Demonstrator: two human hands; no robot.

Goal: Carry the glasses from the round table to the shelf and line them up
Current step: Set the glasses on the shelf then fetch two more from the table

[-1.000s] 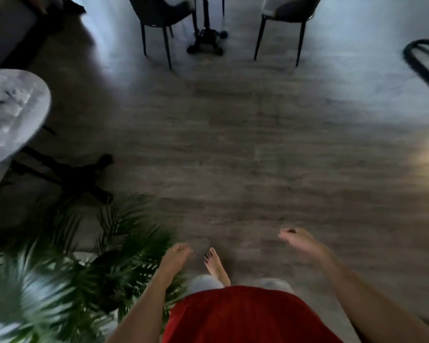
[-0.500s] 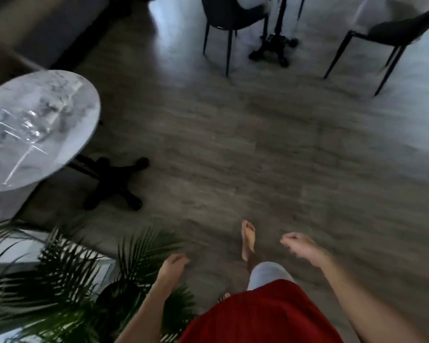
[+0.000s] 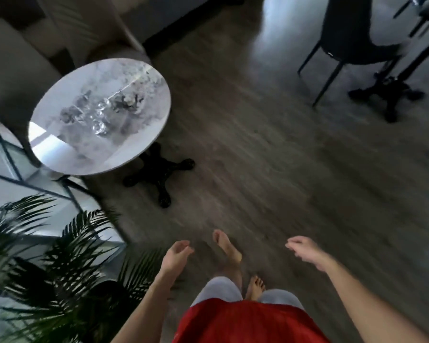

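Now | glasses (image 3: 99, 112) clustered mid-top on round table (image 3: 167, 105), blurred, count unclear | they lie ahead and leftward, well apart from both hands | left hand (image 3: 177, 256) nearer, fingers loosely curled, empty | right hand (image 3: 305, 251) relaxed, empty

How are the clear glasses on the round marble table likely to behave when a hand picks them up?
The clear glasses glint like real glass, so probably fragile and slippery. They sit close together on the round marble table, so lifting one may knock another.
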